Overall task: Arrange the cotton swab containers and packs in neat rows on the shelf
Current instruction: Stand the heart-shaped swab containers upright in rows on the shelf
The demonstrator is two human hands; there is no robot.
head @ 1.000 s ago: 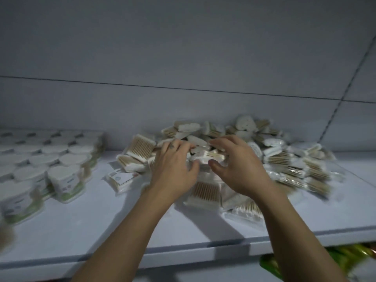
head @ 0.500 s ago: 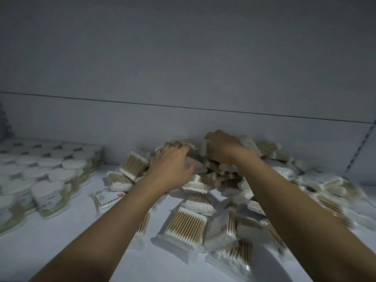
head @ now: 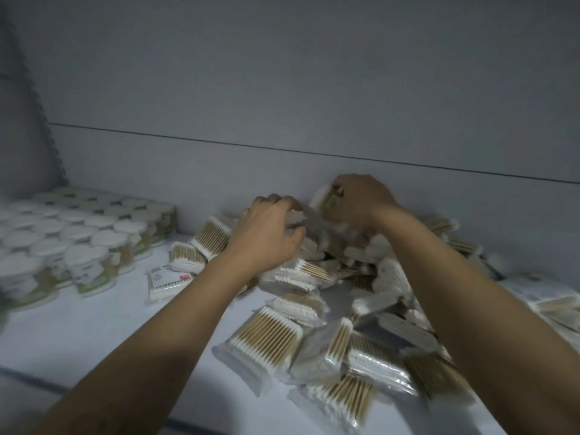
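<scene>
Stretching under your arms, the white shelf (head: 94, 324) meets a grey back wall (head: 282, 89). Containers (head: 84, 233) stand in rows at its back-left corner; packs (head: 314, 309) heap from the middle rightward. Bare shelf lies front-left. Your right hand (head: 361, 199) pinches one pack (head: 324, 199) by the wall; your left hand (head: 266, 237) curls on the heap, its grip unclear.

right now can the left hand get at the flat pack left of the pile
Probably yes. The flat pack lies uncovered on the shelf just beside the left forearm; the left hand, on the pile, would only need to draw back.
</scene>
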